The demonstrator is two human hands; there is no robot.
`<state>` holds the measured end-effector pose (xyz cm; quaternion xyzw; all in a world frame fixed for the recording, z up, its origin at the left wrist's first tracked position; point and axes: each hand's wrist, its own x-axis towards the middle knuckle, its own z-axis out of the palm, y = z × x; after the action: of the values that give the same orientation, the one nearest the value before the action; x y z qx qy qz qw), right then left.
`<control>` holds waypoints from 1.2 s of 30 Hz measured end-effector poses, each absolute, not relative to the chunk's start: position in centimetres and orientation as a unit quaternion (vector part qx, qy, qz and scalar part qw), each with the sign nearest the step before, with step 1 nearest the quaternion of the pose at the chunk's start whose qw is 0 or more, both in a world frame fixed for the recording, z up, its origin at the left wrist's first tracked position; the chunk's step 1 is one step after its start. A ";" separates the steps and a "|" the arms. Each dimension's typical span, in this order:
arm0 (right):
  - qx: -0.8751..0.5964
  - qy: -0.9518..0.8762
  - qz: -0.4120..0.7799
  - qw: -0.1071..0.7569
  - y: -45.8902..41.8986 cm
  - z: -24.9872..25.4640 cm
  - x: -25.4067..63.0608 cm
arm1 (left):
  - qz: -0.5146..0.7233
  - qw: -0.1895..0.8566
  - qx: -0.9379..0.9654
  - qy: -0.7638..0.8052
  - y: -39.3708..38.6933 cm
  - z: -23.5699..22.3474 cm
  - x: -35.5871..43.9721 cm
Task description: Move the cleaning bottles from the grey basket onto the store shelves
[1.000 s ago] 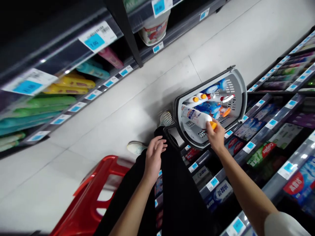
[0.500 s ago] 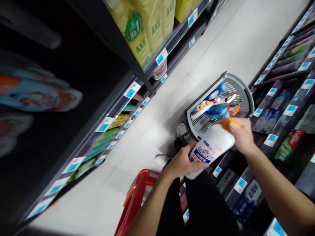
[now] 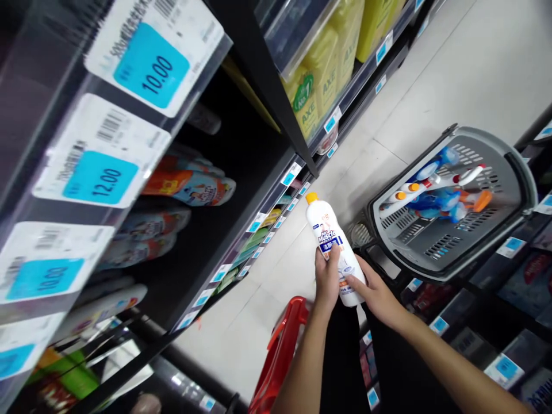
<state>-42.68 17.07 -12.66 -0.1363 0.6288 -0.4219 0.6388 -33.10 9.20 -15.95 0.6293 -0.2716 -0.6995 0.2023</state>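
One white, orange-capped, blue-labelled bottle (image 3: 328, 232) in left hand (image 3: 328, 279) and right hand (image 3: 376, 294), grip closed.

So there's yellow AXE stuff (image 3: 328, 75) on a shelf up top, right of centre. Big price tag (image 3: 150, 72) saying 10.00, upper left, and a 12.00 label (image 3: 101, 177) below it. Red plastic thing (image 3: 280, 351) bottom centre, pale tiled floor (image 3: 241, 339) beside it.

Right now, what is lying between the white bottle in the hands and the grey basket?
Between bottle and basket, the head view shows a shoe and pale floor.
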 end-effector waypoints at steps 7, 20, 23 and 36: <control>-0.068 0.573 -0.453 0.680 15.8 -13.4 -41.5 | -0.665 0.230 0.653 -0.278 8.2 -15.7 -32.3; -0.138 0.578 -0.417 0.688 14.9 -13.8 -42.3 | -0.708 0.232 0.618 -0.250 6.5 -15.3 -30.8; -0.222 0.555 -0.419 0.684 14.3 -14.2 -42.9 | -0.738 0.221 0.589 -0.242 4.6 -14.5 -29.4; -0.380 0.679 -0.410 0.475 13.6 -15.5 -44.8 | -0.652 0.427 0.579 -0.239 -9.2 -13.6 -29.7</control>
<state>-44.76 13.55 -15.50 -0.3800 0.6793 -0.4105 0.4750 -29.70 -9.19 -13.59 0.5788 -0.2394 -0.6521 0.4271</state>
